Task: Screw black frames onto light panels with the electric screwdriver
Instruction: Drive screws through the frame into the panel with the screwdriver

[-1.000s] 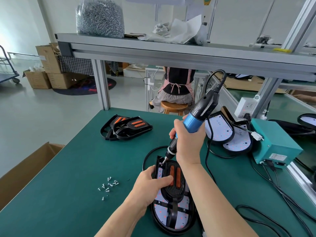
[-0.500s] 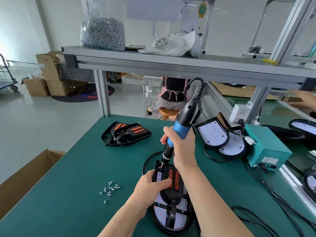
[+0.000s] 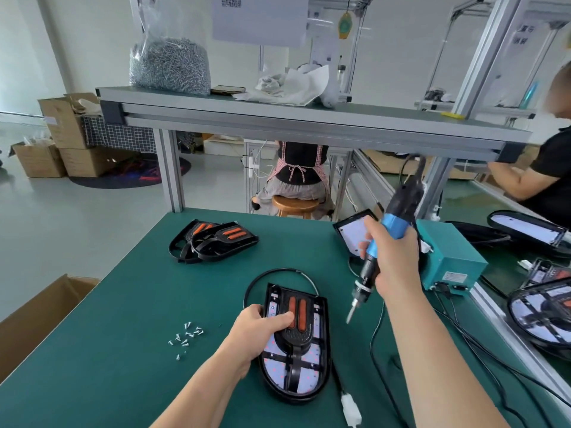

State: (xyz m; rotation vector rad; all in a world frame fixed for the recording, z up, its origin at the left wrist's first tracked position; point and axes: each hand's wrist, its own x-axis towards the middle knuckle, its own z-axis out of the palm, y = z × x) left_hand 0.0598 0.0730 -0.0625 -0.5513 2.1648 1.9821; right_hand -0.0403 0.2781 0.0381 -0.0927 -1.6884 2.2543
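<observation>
While the right hand [image 3: 395, 264] curls round the electric screwdriver [image 3: 391, 225], its bit hangs just right of the light panel [image 3: 278, 364], tilted down-left toward it.
Left hand [image 3: 262, 332] is the nearer one, fingers curled over the black frame [image 3: 296, 338], clamping it onto the panel, which lies lengthwise away from me on the desk [image 3: 123, 319]. Loose screws [image 3: 187, 333] sit left of the panel, spare frames [image 3: 216, 239] beyond it, teal power box [image 3: 454, 254] to its right.
</observation>
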